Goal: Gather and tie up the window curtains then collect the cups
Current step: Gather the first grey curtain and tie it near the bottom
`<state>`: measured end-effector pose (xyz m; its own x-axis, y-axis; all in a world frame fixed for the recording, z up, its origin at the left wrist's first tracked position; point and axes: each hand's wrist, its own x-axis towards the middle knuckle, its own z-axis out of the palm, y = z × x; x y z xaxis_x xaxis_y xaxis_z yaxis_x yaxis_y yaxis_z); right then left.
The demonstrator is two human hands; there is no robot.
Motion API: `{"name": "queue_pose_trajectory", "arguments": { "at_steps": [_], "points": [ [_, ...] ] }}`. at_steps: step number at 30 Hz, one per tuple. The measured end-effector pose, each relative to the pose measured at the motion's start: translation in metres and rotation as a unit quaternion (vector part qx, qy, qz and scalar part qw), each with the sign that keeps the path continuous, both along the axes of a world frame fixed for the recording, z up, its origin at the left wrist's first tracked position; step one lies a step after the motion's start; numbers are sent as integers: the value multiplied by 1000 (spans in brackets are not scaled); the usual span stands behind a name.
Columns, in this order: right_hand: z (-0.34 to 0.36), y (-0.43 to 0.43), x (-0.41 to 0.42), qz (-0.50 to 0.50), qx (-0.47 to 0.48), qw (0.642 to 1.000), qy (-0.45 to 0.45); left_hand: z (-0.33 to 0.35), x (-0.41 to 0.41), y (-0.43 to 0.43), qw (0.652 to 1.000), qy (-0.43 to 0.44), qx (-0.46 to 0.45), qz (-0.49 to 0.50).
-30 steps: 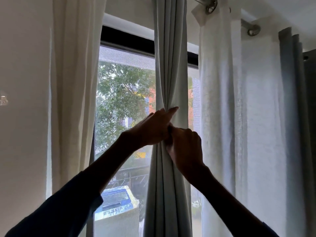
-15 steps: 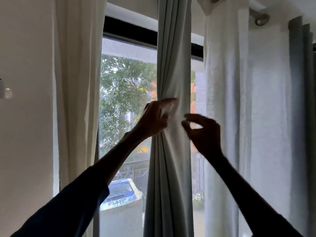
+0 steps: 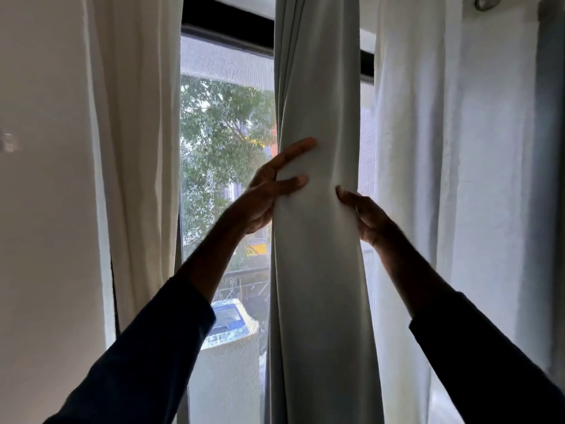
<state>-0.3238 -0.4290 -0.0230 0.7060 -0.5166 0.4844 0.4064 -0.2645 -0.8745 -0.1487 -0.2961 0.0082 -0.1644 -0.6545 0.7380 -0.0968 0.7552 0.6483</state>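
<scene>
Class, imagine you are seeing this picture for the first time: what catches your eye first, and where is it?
The grey curtain, bunched into a column, hangs down the middle of the view, with the left hand and the right hand holding it from either side. Behind it, to the left, the bright window shows a green tree outside.

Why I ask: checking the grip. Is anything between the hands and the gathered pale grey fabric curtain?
Nothing visible: the left hand and right hand both hold the gathered pale grey fabric curtain directly.
</scene>
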Motion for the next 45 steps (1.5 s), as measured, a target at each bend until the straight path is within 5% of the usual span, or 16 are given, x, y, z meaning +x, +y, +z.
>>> {"name": "queue_pose_trajectory", "arguments": {
  "at_steps": [7, 12, 24, 36, 43, 45],
  "points": [
    [-51, 13, 3, -51, 20, 998, -7, -27, 7, -10, 997, 26, -50, 53],
    [-105, 24, -4, -158, 71, 985, -18, -93, -2, -25, 951, -32, -151, 268],
    [-347, 63, -21, -330, 159, 922, 123, -342, -20, 16, 898, -135, -5, 419],
    [-437, 91, -7, -438, 110, 874, 177, -424, -45, 24, 843, -86, 22, 531],
    [-446, 91, -7, -457, 63, 858, 226, -430, -59, 31, 817, 177, 119, 536],
    [-447, 94, -8, -472, 18, 843, 259, -431, -53, 31, 804, 94, 134, 572]
  ]
}}
